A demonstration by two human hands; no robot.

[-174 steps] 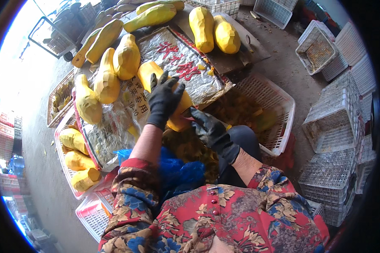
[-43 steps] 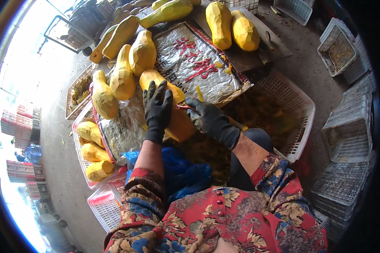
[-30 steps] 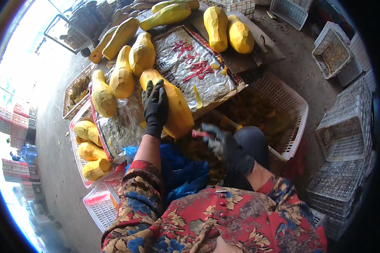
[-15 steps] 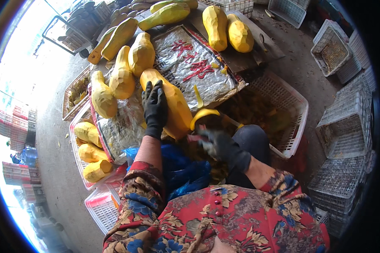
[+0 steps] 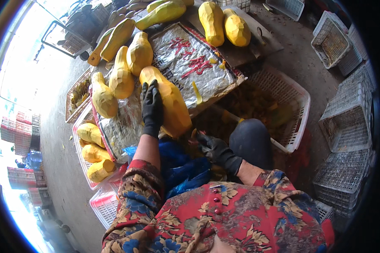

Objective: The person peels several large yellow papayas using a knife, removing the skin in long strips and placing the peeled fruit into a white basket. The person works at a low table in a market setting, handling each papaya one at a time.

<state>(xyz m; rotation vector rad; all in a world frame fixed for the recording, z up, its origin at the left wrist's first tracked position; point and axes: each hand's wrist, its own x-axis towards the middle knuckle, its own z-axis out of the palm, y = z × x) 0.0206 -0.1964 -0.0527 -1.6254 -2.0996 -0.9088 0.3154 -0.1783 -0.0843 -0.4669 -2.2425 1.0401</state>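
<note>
The squash is laid lengthwise at the middle of the frame, on the sack, its lower end pointed toward the lap and apparently hung past the sack's near edge, perhaps so that this end can be reached from all round. Its left flank is covered by the left hand, black-gloved, the fingers stretched close together and pressed on rather than wrapped round; so round a body would probably roll if it were not steadied. By the right hand, below and right of the squash and apart from it, a small reddish tool is held in curled fingers; how its blade is turned cannot be told. Three faceted squashes are lined up to the left, seemingly out of the way. The sack, wrinkled, pale and red-printed, is spread over a dark board, perhaps as padding, and a yellow peel strip is left on it. Scraps are gathered in the white crate right of centre, its near side set close by the knee. Stacked crates are ranged along the right rim; at the left, a grey floor is lit by glare.
</note>
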